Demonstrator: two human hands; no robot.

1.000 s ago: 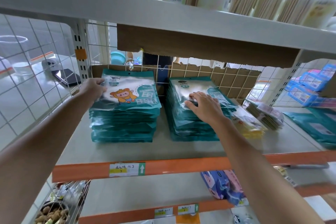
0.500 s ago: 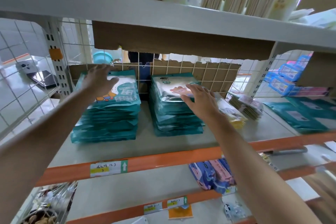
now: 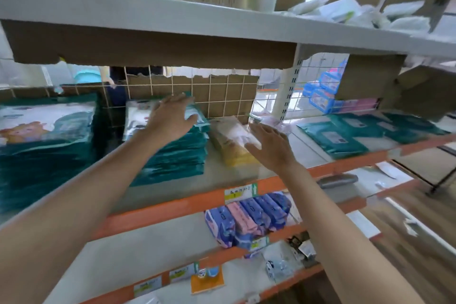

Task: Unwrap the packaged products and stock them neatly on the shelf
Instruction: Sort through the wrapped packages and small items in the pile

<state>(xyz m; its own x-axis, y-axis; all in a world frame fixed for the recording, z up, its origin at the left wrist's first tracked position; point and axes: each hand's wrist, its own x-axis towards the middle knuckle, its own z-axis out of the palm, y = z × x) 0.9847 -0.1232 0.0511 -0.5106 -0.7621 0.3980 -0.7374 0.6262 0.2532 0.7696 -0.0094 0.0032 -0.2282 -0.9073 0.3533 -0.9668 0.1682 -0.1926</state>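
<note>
While my left hand (image 3: pixel 170 118) and right hand (image 3: pixel 270 149) hover spread and empty, a nudge could topple the middle teal plastic-pouch stack (image 3: pixel 172 158) onto the yellow packets (image 3: pixel 233 157) just right.

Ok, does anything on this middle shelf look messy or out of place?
Yes. The yellow packets beside the teal stack lie skewed and slumped, not squared up. Further right, the loose teal packets are spread flat and overlapping rather than stacked.
</note>
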